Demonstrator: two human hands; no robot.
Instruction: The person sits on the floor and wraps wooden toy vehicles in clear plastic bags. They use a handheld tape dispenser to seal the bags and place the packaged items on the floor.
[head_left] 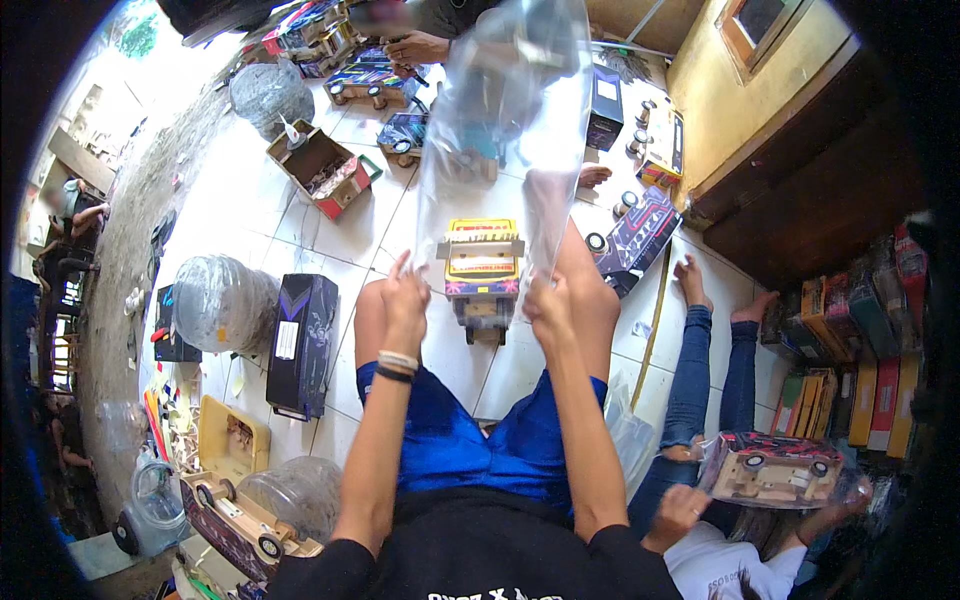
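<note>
Between my knees a toy truck (482,286), yellow and purple with black wheels, stands on the white tiles. A long clear plastic bag (515,120) rises above it and hangs around its upper part; I cannot tell how far the truck is inside. On the truck's left, my left hand (404,305) pinches the bag's edge, index finger raised. My right hand (548,303) is closed on the bag's opposite edge, just right of the truck. Both hands are slightly blurred, and neither appears to touch the truck.
At left are an open box (322,170), a dark box (302,345) and a clear plastic roll (222,303). A toy truck on its side (636,240) lies beyond my right knee. A co-worker at lower right handles a wrapped toy truck (775,470); another person's hand (418,48) shows ahead.
</note>
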